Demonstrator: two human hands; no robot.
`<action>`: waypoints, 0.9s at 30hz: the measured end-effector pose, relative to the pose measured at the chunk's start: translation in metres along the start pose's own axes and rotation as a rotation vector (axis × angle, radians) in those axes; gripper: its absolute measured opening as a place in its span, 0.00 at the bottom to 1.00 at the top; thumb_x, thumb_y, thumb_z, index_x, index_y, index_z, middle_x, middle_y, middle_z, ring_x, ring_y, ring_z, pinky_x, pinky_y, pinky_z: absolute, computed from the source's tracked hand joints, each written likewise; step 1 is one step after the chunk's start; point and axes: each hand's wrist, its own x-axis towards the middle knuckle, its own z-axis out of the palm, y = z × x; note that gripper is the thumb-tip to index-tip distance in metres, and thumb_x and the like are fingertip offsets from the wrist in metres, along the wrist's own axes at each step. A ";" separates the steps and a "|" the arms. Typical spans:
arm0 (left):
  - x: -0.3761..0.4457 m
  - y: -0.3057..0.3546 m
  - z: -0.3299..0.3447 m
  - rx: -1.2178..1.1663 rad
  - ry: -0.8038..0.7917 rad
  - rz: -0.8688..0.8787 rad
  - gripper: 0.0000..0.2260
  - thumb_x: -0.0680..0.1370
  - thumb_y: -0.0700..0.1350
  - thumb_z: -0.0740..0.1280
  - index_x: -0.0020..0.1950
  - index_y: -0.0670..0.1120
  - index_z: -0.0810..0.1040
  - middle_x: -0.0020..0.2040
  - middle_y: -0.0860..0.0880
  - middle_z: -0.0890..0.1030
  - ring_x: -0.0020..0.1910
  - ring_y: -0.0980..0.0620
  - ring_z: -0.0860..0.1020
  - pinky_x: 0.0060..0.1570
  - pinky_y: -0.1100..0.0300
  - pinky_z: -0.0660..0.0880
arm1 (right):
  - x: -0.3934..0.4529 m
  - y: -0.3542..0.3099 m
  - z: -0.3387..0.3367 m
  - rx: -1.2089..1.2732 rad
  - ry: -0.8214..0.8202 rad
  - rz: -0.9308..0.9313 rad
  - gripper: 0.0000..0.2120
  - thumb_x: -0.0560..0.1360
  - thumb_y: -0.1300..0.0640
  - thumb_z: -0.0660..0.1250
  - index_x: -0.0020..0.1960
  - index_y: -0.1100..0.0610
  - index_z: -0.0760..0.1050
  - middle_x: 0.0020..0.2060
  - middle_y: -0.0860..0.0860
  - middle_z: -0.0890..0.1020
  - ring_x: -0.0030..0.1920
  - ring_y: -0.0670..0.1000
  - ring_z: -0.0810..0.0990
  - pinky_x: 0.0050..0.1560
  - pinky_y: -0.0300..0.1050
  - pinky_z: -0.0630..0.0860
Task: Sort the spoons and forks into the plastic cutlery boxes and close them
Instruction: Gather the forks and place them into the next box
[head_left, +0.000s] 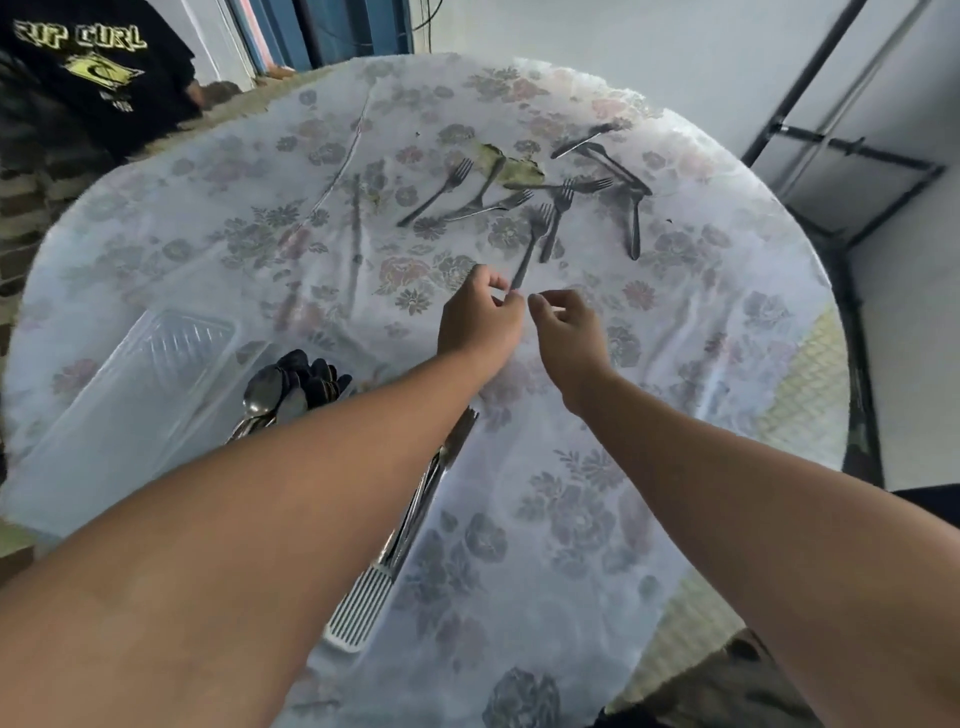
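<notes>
Several metal forks (555, 222) lie scattered on the far half of the round table. My left hand (480, 317) pinches the handle end of one fork (531, 244) whose tines point away from me. My right hand (569, 325) hovers just right of it, fingers curled and apart, holding nothing. A clear plastic cutlery box (130, 395) stands at the near left with its lid raised. Spoons (291, 387) are piled at its right end. More cutlery (431, 478) lies in a second box under my left forearm, mostly hidden.
A floral tablecloth (571, 519) covers the table, with a torn patch (511, 166) among the forks. A person in a black shirt (88, 78) stands at the far left. A black metal frame (841, 156) stands beyond the table's right edge.
</notes>
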 end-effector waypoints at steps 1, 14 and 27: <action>0.002 0.003 0.005 0.004 -0.010 0.011 0.07 0.81 0.50 0.65 0.56 0.50 0.75 0.45 0.53 0.79 0.39 0.55 0.77 0.36 0.60 0.68 | 0.004 0.002 -0.007 -0.004 0.021 -0.005 0.12 0.82 0.46 0.65 0.60 0.51 0.77 0.43 0.47 0.82 0.34 0.47 0.77 0.35 0.43 0.71; 0.074 0.044 0.119 0.147 0.033 0.050 0.06 0.78 0.52 0.69 0.46 0.50 0.78 0.44 0.52 0.82 0.45 0.48 0.80 0.44 0.55 0.77 | 0.142 0.027 -0.093 -0.254 0.074 -0.042 0.13 0.80 0.46 0.66 0.60 0.52 0.77 0.47 0.47 0.84 0.51 0.55 0.83 0.53 0.52 0.80; 0.187 0.058 0.183 0.523 0.189 -0.107 0.08 0.79 0.46 0.68 0.58 0.47 0.77 0.60 0.43 0.77 0.60 0.40 0.76 0.55 0.46 0.77 | 0.280 0.018 -0.112 -0.635 0.012 -0.092 0.23 0.80 0.55 0.64 0.73 0.56 0.63 0.67 0.61 0.68 0.69 0.63 0.67 0.62 0.55 0.70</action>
